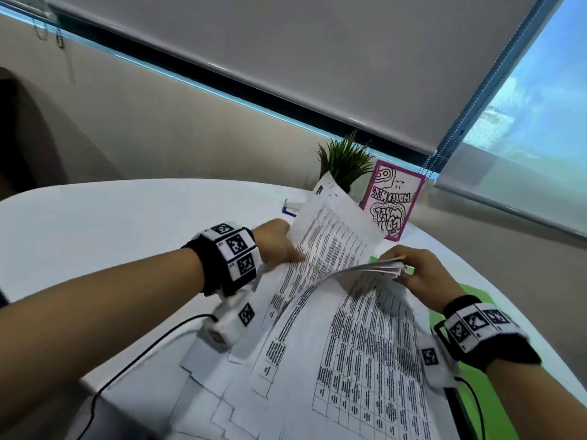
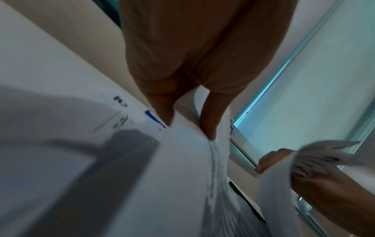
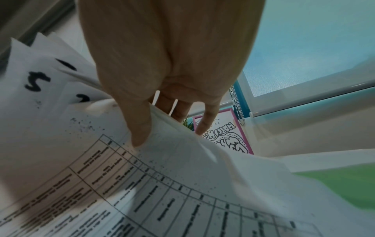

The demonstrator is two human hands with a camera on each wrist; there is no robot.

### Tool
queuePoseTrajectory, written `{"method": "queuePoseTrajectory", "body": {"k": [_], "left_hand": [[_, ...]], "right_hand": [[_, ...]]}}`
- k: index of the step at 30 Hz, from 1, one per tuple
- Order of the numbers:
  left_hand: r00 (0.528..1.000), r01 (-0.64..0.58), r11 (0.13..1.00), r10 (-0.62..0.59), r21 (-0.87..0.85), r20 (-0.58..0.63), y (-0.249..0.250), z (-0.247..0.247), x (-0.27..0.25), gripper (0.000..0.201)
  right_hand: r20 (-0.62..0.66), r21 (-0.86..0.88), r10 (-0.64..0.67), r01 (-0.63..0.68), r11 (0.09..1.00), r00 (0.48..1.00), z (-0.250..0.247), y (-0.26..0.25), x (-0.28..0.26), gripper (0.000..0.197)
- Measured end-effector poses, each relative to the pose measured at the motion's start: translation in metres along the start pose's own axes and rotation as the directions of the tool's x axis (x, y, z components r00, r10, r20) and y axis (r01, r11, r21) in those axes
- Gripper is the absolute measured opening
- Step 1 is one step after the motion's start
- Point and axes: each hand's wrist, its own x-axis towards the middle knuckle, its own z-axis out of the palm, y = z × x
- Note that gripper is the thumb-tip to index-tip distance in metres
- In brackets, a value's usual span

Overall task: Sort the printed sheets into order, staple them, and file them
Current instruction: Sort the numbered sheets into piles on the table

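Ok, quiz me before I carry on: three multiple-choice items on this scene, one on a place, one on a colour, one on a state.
1. Where is the plant?
A. behind the raised sheet
B. on the floor
C. in the right hand

2. What colour is the folder under the papers?
A. red
B. green
C. black

3. What is the left hand doing?
A. resting flat on the table
B. holding a stapler
C. pinching the raised sheet

Answers: 1 A, its leaves show above the sheet's top edge. 2 B, green shows beside the right wrist. 3 C, thumb and fingers clamp the sheet's edge.
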Motion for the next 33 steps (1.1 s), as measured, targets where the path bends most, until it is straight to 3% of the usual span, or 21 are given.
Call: {"method": "queuePoseTrajectory", "body": {"k": [2,6,9,11,14,18,20,22,30,33], "left_hand": [[0.999,0.026,0.999,-0.024,-0.044,0.046,-0.003,0.009,-0.005,0.025],[0.984,0.063,0.997,-0.070,0.045,0.165,-0.008,0.025,-0.010,0.027],[0.972,0.092,0.987,-0.117,0.129,0.203,-0.008,0.034,-0.012,0.006],[0.982,0.062,0.971,-0.100,0.230,0.158,-0.005,0.034,-0.012,0.011],[0.998,0.050,0.941,-0.063,0.335,0.028,-0.004,0.011,-0.002,0.041],[0.985,0.115,0.845,-0.026,0.523,-0.173,-0.015,-0.039,0.021,0.037],[0.987,0.114,0.796,-0.025,0.595,-0.156,-0.025,-0.053,0.030,0.047],[0.992,0.101,0.810,-0.034,0.578,-0.125,-0.034,-0.056,0.037,0.050],[0.947,0.006,0.853,0.162,0.522,-0.276,-0.030,-0.047,0.044,0.009],[0.939,-0.053,0.819,0.236,0.572,-0.251,-0.020,-0.050,0.042,0.028]], "right_hand": [[-0.004,0.019,0.001,-0.001,1.000,1.000,-0.001,0.003,-0.001,0.009],[-0.023,0.052,0.023,-0.022,0.998,0.999,-0.001,0.007,-0.002,0.012],[-0.039,0.060,0.012,-0.010,0.998,0.999,0.001,0.006,-0.002,0.023],[-0.032,0.057,0.020,-0.018,0.998,0.999,0.002,0.007,-0.002,0.025],[-0.028,0.042,0.033,-0.032,0.999,0.999,0.005,0.007,-0.003,0.026],[-0.021,0.028,0.054,-0.053,0.998,0.998,0.008,0.008,-0.005,0.026],[-0.020,0.036,0.068,-0.067,0.997,0.998,0.008,0.008,-0.004,0.024],[-0.012,0.037,0.080,-0.079,0.996,0.997,0.009,0.007,-0.004,0.023],[0.002,0.042,0.095,-0.095,0.995,0.996,0.010,0.007,-0.003,0.021],[0.010,0.057,0.105,-0.106,0.993,0.994,0.011,0.009,-0.004,0.020]]}}
